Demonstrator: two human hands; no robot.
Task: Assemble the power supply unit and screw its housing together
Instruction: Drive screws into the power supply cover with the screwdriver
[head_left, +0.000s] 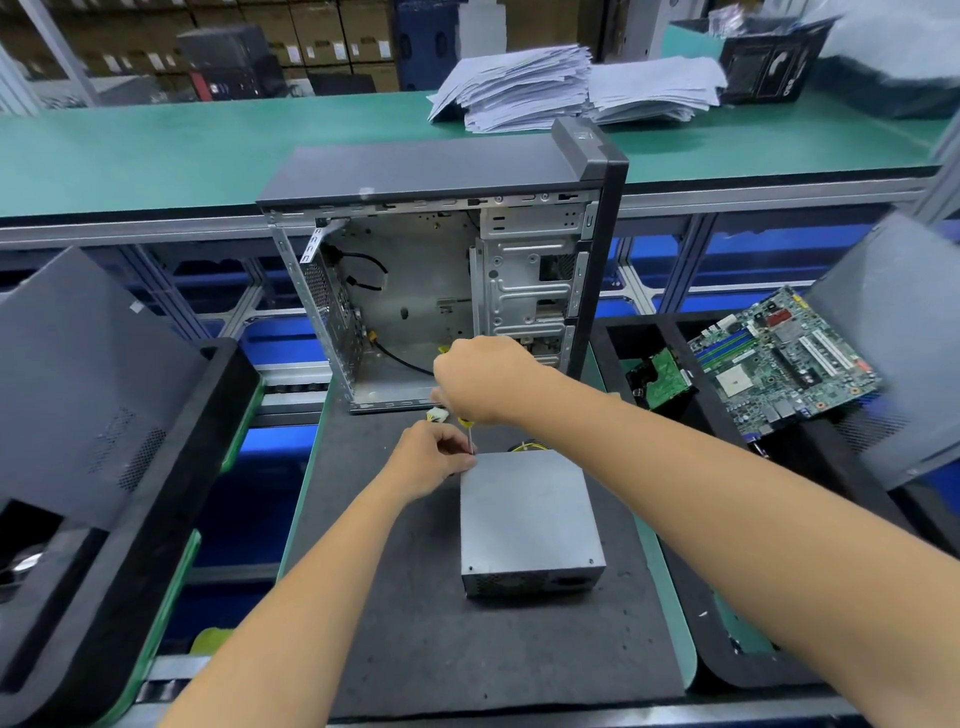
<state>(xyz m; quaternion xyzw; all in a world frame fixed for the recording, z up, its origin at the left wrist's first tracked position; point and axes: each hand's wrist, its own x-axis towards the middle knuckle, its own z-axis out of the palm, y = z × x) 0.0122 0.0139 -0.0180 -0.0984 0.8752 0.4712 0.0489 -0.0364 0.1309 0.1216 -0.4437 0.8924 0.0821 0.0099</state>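
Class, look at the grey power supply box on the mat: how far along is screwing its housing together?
Done: the grey metal power supply box has its lid on. In hand: the right hand holds a yellow-handled screwdriver at the far-left corner; the left hand steadies it. Left: cannot tell.

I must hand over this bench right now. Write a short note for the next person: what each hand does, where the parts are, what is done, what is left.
Right hand grips the screwdriver from above, tip at the far left corner of the power supply unit.
Left hand pinches low on the shaft by that corner, steadying it.
The unit lies flat on the dark mat, cover on, in front of the open computer case.
Done: housing closed; screws appear to sit in both near corners.
Left: finish this corner; the far right one I cannot see.
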